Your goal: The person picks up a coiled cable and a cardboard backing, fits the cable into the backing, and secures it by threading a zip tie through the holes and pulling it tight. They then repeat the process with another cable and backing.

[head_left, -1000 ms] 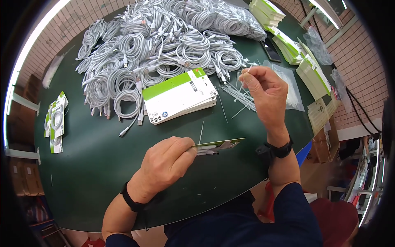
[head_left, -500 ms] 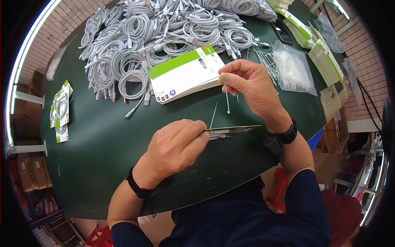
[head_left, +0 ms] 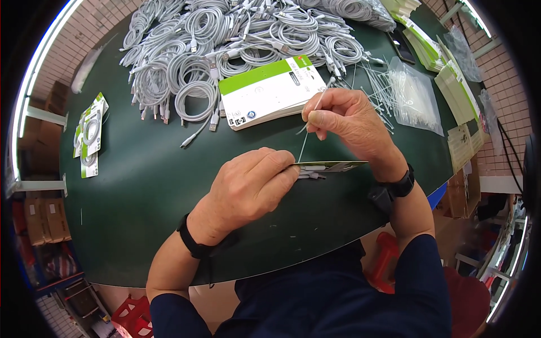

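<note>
My left hand (head_left: pixel 245 188) is closed on a backing card (head_left: pixel 352 164), seen almost edge-on. Grey cable plugs (head_left: pixel 313 170) show under the card; the rest of that cable is hidden by my fingers and the card. A thin cable tie (head_left: pixel 303 149) sticks up from the card beside my left fingertips, its upper end close to the other hand. Between thumb and fingers, my right hand (head_left: pixel 358 124) pinches a white cable tie (head_left: pixel 322 99), its head end pointing up and away. Whether the two ties touch cannot be made out.
Behind my hands lies a stack of white-and-green cards (head_left: pixel 270 93), with a large heap of coiled grey cables (head_left: pixel 208 50) beyond. Loose ties (head_left: pixel 378 90) and a bag of ties (head_left: pixel 416 98) are on the right. Carded cables (head_left: pixel 90 135) lie at far left.
The tie in my right hand hung head down before; now its head points up. The right fingers are nearer the tie rising from the card. The whole view has shifted slightly.
</note>
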The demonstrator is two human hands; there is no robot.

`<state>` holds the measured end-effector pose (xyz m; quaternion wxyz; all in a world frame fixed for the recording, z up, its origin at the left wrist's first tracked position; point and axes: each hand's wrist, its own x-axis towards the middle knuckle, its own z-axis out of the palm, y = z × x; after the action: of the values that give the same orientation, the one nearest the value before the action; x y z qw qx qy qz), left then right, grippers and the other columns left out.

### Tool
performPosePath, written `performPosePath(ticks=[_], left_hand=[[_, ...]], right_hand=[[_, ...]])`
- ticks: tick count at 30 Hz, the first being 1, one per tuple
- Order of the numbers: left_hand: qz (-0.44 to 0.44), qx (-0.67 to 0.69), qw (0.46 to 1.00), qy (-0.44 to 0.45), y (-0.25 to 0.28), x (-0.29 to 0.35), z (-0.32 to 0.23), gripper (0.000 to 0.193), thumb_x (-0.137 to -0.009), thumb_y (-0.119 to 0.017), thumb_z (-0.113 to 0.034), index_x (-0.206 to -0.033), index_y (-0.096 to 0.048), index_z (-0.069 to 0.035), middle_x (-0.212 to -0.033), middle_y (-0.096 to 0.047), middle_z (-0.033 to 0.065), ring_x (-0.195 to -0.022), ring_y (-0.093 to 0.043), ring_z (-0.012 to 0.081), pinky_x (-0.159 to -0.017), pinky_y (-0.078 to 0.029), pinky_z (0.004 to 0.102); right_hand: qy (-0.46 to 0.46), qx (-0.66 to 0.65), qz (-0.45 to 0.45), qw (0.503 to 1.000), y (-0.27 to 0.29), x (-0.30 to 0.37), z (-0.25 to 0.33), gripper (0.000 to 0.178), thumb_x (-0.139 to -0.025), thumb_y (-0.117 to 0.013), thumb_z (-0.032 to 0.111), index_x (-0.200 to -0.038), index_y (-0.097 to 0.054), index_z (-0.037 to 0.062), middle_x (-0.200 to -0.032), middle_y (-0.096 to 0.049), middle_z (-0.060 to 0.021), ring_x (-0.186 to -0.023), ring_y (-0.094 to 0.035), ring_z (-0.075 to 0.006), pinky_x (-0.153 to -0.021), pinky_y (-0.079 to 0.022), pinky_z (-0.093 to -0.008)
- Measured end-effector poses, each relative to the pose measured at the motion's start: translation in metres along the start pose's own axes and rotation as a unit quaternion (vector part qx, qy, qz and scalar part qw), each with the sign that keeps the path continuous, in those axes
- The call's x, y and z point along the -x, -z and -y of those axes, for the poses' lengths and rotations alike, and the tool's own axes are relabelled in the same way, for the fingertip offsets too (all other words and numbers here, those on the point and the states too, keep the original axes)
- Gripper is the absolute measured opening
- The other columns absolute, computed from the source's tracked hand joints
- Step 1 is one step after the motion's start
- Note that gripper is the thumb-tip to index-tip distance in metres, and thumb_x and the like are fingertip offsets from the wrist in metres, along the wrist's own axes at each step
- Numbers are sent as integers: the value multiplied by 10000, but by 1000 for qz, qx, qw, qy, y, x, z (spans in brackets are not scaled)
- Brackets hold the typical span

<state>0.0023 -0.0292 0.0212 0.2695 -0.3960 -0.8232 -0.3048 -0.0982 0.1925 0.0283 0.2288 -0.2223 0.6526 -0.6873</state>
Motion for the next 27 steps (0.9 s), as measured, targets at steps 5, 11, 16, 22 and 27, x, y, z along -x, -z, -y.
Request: performPosePath(ticks=[5,11,16,22,27], left_hand=[[5,-4,1000,5,-3,-1,2,243,-717,-785,35,-930,-669,19,-920,-671,127,-734,-678,260,-614,-561,330],[20,-12,1000,13,-4,-2,0,256,-700,-799,38,-919,-672,8,-913,-672,112,-733,-675,252,-614,-557,323],[26,-14,999,26,-4,-4,-2,261,-690,-804,41,-910,-671,0,-914,-673,103,-732,-674,246,-611,-554,320],[28,-17,999,30,-3,-2,-2,267,-681,-810,44,-904,-672,-9,-919,-677,95,-731,-673,243,-608,-553,316],[31,-20,999,31,-3,-1,-1,272,-676,-812,44,-903,-673,-12,-920,-679,92,-732,-673,239,-606,-551,312]], right_hand=[[-79,-5,0,997,-3,-3,1,121,-977,-697,125,-972,-660,10,-882,-700,-61,-725,-688,-98,-610,-529,-211],[-113,-22,0,993,-3,-7,-11,130,-988,-686,136,-947,-640,22,-842,-698,-54,-669,-679,-81,-551,-499,-180],[-144,-67,29,987,-2,-8,-18,160,-999,-680,159,-923,-622,31,-807,-701,-48,-620,-665,-66,-515,-483,-169],[-149,-32,40,988,-7,-6,-14,174,-1005,-677,174,-922,-616,34,-772,-702,-41,-582,-649,-59,-487,-474,-173],[-150,-8,42,988,-10,-6,-14,174,-996,-680,169,-904,-621,33,-765,-703,-38,-580,-645,-56,-484,-470,-170]])
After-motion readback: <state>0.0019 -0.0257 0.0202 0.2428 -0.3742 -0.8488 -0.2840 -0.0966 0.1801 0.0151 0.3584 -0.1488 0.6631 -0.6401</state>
